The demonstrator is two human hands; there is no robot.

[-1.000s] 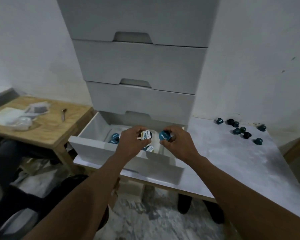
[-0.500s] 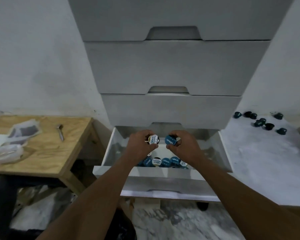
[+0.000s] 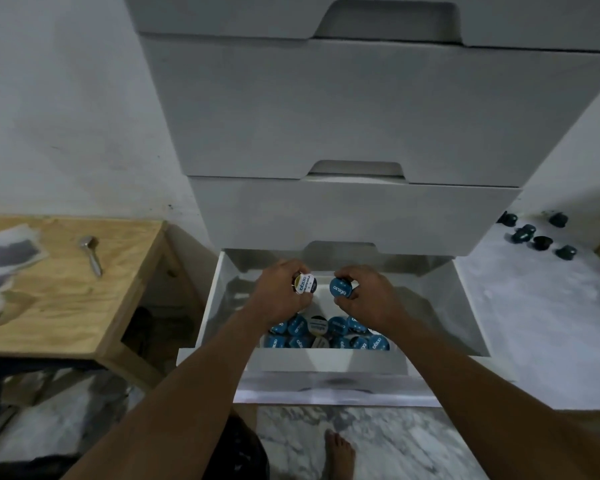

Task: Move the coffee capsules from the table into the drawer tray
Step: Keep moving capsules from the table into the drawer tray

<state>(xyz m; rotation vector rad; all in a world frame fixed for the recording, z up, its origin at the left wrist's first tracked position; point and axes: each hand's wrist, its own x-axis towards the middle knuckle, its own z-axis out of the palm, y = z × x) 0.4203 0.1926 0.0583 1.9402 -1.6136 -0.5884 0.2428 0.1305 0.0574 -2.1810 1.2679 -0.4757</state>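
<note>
Over the open drawer, head view: our left hand (image 3: 278,294) is curled round a white-lidded round coffee capsule (image 3: 306,288), and our right hand (image 3: 373,296) round a blue-lidded round coffee capsule (image 3: 341,288). Both grips are closed, the lids face us, and the two capsules sit just apart.
What changed: within the last second we have swung from an angled stance to square in front of the drawer. Both hands came along with their grips unchanged.
White drawer tray (image 3: 214,306): a heap of blue and white-lidded capsules (image 3: 326,336) lies at its near end, below our wrists.
Grey marbled counter (image 3: 541,327): dark loose capsules (image 3: 534,239) wait at the far right, well apart from the drawer.
Meaning for the task: we judge this pair lined up for release into the tray, and more trips remain.
</note>
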